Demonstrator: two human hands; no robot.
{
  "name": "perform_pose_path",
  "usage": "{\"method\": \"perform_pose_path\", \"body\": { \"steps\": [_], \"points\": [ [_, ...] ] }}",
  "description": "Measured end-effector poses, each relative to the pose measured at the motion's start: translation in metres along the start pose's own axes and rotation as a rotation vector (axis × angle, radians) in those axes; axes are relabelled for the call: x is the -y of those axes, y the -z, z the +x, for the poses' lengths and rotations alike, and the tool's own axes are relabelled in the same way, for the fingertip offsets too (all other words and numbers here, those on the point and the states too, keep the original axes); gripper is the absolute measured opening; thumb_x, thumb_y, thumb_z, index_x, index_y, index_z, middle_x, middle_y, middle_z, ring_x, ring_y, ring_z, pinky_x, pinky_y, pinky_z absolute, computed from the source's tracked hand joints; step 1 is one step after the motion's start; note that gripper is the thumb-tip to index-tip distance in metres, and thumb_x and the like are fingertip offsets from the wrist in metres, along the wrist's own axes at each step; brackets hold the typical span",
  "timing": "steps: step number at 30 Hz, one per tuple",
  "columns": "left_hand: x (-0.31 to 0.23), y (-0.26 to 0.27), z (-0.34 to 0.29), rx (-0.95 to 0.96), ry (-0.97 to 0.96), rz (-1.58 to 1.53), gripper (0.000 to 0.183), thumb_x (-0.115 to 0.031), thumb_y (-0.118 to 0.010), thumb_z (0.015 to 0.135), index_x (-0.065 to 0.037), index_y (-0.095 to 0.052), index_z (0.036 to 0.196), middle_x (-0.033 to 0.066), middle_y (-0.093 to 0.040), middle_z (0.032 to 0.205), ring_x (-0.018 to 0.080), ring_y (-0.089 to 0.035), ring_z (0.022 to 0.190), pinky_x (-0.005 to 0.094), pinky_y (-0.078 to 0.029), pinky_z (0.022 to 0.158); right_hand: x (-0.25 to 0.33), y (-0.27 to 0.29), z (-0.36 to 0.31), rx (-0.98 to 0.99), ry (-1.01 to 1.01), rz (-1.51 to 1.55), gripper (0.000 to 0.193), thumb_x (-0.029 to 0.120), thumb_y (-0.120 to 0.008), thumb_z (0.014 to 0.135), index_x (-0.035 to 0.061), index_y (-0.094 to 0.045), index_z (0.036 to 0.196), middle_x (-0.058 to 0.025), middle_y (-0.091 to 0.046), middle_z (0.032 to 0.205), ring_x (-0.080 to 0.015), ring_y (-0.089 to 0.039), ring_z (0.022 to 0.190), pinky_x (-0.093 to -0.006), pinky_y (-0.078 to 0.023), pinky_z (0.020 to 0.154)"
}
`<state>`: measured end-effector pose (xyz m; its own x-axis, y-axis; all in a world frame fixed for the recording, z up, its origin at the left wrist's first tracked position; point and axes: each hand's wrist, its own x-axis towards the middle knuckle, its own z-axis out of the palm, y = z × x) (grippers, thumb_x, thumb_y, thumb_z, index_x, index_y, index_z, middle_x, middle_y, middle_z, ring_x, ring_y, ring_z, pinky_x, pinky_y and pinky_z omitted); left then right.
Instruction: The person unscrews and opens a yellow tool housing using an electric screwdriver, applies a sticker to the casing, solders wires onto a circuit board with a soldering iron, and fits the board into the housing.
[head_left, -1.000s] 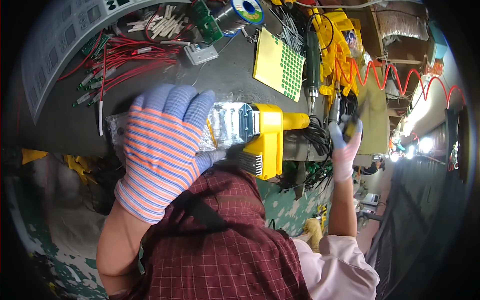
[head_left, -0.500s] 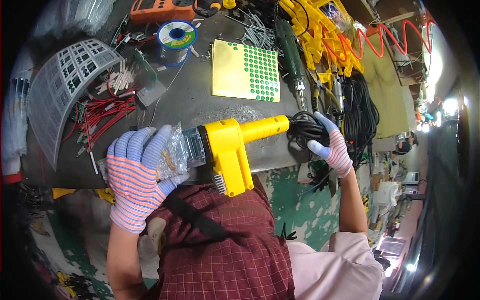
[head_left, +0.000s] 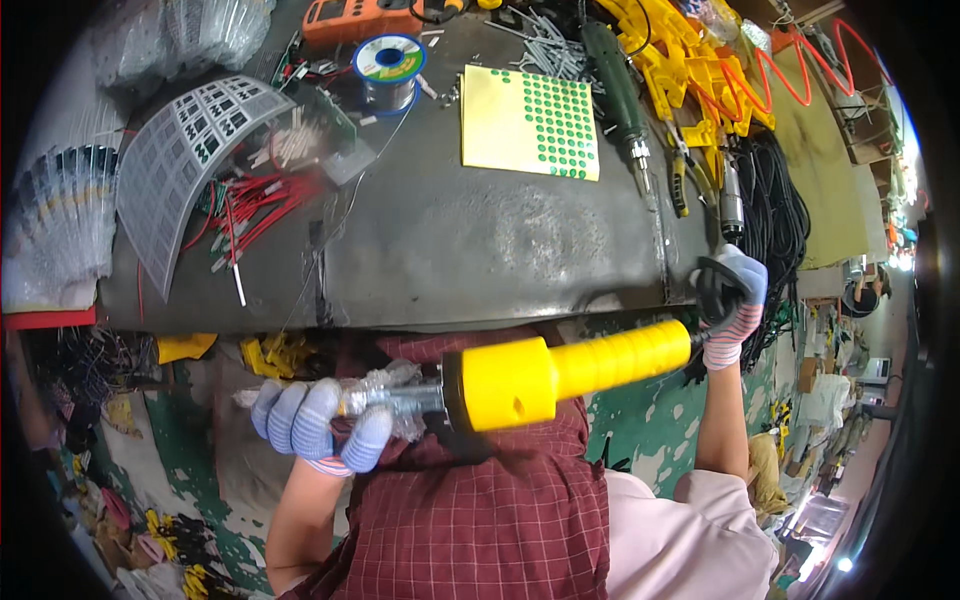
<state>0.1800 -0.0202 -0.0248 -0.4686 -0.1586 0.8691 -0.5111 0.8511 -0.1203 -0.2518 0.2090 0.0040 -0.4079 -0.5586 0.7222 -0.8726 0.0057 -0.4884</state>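
Note:
A yellow electric tool [head_left: 510,385] with a ridged round handle is held level over my lap, off the table's near edge. My left hand [head_left: 315,420], in a striped glove, closes around the clear plastic wrap [head_left: 402,375] at the tool's metal end. At the other end, my gloved right hand [head_left: 740,300] grips the coiled black cord [head_left: 718,290] by the handle's tail. The cord partly hides the right fingers. The body's projecting lower part shown earlier is turned mostly out of sight.
On the dark table [head_left: 470,250] are a solder spool [head_left: 388,75], a yellow sheet of green stickers [head_left: 530,120], red wires [head_left: 265,205] and a curved label sheet [head_left: 190,160]. A green power screwdriver [head_left: 615,90], pliers [head_left: 680,180] and black cables [head_left: 775,210] lie to the right.
Both hands have brought the tool and its cord nearer to me, off the table edge. The yellow body has rolled over. My left hand has gone from spread over the wrap to curled around it.

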Motion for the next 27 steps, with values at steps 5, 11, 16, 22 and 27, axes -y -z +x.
{"method": "perform_pose_path", "body": {
  "steps": [5, 11, 16, 22, 27],
  "points": [
    [-0.021, 0.005, -0.002, 0.063, 0.113, -0.157, 0.053, -0.04, -0.075, 0.081, -0.029, -0.053, 0.128, 0.0097, -0.056, 0.116, 0.0309, -0.051, 0.103, 0.0497, -0.042, 0.091, 0.017, 0.025, -0.004, -0.065, -0.119, 0.08, 0.041, 0.009, -0.083, 0.075, 0.0089, -0.063, 0.111, -0.0028, -0.066, 0.1, -0.016, -0.064, 0.091, -0.0296, -0.051, 0.084],
    [-0.018, 0.002, 0.014, 0.5, 0.316, -0.715, 0.072, -0.035, -0.085, 0.062, -0.007, -0.057, 0.122, 0.0145, -0.059, 0.114, 0.0359, -0.057, 0.099, 0.0473, -0.046, 0.089, 0.069, 0.016, 0.074, 0.729, -0.466, 0.124, 0.03, 0.014, -0.085, 0.072, 0.0029, -0.064, 0.091, 0.0002, -0.063, 0.078, -0.0052, -0.052, 0.074, -0.0271, -0.049, 0.069],
    [-0.034, -0.005, 0.001, 0.648, 0.702, -1.073, 0.079, -0.037, -0.088, 0.07, -0.001, -0.051, 0.13, 0.0165, -0.061, 0.117, 0.031, -0.061, 0.105, 0.0413, -0.048, 0.094, 0.072, 0.006, 0.121, 0.735, -0.604, 0.419, 0.031, 0.013, -0.088, 0.074, 0.0036, -0.069, 0.097, 0.0064, -0.063, 0.081, -0.0028, -0.053, 0.077, -0.0227, -0.047, 0.07],
    [-0.052, -0.014, 0.054, 0.671, 0.896, -1.34, 0.079, -0.04, -0.085, 0.075, -0.001, -0.049, 0.133, 0.0149, -0.061, 0.125, 0.0243, -0.059, 0.113, 0.0382, -0.045, 0.101, 0.062, 0.022, 0.14, 0.486, -0.514, 0.668, 0.026, 0.006, -0.084, 0.072, 0.0055, -0.066, 0.09, -0.0016, -0.066, 0.08, -0.0092, -0.062, 0.071, -0.0255, -0.051, 0.068],
    [-0.046, -0.019, 0.075, 0.785, 1.074, -1.482, 0.067, -0.023, -0.081, 0.08, 0.001, -0.048, 0.134, 0.0145, -0.061, 0.125, 0.0228, -0.06, 0.113, 0.0369, -0.046, 0.1, 0.035, 0.032, 0.138, 0.463, -0.579, 1.132, 0.035, 0.026, -0.073, 0.082, 0.0015, -0.06, 0.104, -0.0096, -0.063, 0.074, -0.0164, -0.056, 0.051, -0.0275, -0.042, 0.044]
  ]
}}
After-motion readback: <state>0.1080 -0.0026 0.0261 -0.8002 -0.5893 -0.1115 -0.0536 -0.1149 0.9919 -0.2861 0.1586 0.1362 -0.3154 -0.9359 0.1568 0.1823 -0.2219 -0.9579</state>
